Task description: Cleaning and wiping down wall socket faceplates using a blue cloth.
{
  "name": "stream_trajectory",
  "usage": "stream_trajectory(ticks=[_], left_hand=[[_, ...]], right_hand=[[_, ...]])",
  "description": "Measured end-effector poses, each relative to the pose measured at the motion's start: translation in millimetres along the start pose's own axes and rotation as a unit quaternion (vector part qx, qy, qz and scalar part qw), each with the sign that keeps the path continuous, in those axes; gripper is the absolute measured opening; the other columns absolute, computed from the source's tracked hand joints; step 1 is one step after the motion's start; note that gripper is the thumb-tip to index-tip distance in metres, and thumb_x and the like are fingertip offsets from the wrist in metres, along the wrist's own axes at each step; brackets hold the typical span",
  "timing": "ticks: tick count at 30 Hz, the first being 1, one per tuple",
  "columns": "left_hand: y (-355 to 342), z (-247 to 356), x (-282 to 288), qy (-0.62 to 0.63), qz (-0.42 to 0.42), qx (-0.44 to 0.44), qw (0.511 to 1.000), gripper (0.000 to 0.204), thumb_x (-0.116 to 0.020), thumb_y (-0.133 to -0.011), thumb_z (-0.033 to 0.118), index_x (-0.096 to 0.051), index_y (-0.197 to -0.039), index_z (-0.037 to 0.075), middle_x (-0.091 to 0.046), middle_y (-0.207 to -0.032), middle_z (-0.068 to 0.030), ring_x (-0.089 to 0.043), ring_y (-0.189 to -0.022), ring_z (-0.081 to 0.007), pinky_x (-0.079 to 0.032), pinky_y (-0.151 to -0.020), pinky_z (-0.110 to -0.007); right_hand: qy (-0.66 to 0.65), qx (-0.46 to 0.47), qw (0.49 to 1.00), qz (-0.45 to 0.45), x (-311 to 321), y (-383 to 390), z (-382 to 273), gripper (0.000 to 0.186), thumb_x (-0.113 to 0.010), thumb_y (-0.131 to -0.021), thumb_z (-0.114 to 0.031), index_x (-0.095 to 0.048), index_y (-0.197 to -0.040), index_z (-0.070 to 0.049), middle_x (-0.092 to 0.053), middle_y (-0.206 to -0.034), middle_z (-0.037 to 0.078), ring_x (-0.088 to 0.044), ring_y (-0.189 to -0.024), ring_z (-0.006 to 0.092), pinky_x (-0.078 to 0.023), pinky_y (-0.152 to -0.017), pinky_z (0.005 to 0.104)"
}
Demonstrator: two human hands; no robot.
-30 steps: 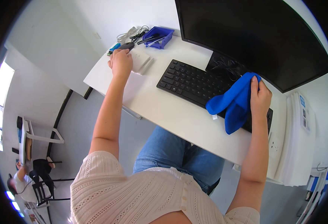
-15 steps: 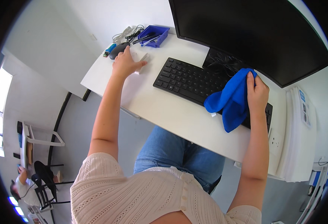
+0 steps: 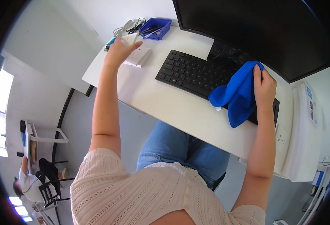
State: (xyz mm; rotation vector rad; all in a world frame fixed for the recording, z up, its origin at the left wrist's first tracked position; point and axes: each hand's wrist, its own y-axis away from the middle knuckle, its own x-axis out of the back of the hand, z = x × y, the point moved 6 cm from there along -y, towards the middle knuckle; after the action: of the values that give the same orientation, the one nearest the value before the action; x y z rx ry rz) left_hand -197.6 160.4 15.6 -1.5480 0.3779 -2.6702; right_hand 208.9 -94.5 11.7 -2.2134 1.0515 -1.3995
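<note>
the left hand (image 3: 120, 50) rested fingers-spread on a small white box (image 3: 138, 57) near the desk's (image 3: 161, 101) far left corner, beside a blue tray (image 3: 156, 28) of pens. the right hand (image 3: 264, 88) gripped a blue cloth (image 3: 237, 93) — draped over the black keyboard's (image 3: 189, 73) right end — below the monitor (image 3: 255, 30).

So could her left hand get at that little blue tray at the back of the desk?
Probably yes. The left hand rests on a white box, with the blue tray just beyond it and only bare desk between.
</note>
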Motion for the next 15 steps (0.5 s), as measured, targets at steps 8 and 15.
stream_trajectory(ticks=[8, 15], left_hand=[[2.3, -8.3, -22.6, -0.083, -0.055, -0.031, 0.995, 0.106, -0.081, -0.061, 0.063, -0.045, -0.134, -0.005, -0.062, -0.121, -0.0245, -0.062, -0.111, -0.0333, -0.051, -0.09, -0.043], [23.3, 9.2, -24.6, -0.142, -0.062, 0.035, 0.987, 0.106, -0.08, -0.062, 0.062, -0.043, -0.137, -0.002, -0.057, -0.125, -0.0243, -0.059, -0.115, -0.0349, -0.051, -0.09, -0.044]], right_hand=[[-0.004, 0.012, 1.0, -0.003, -3.7, 1.5, -4.7, 0.044, -0.056, -0.097, -0.041, -0.068, -0.079, -0.003, -0.065, -0.067, 0.016, -0.063, -0.058, 0.0294, -0.048, -0.056, 0.0354], [-0.005, 0.012, 1.0, -0.003, -2.9, 2.0, -3.5, 0.042, -0.057, -0.096, -0.04, -0.07, -0.083, -0.003, -0.066, -0.069, 0.016, -0.065, -0.061, 0.0297, -0.05, -0.058, 0.0356]])
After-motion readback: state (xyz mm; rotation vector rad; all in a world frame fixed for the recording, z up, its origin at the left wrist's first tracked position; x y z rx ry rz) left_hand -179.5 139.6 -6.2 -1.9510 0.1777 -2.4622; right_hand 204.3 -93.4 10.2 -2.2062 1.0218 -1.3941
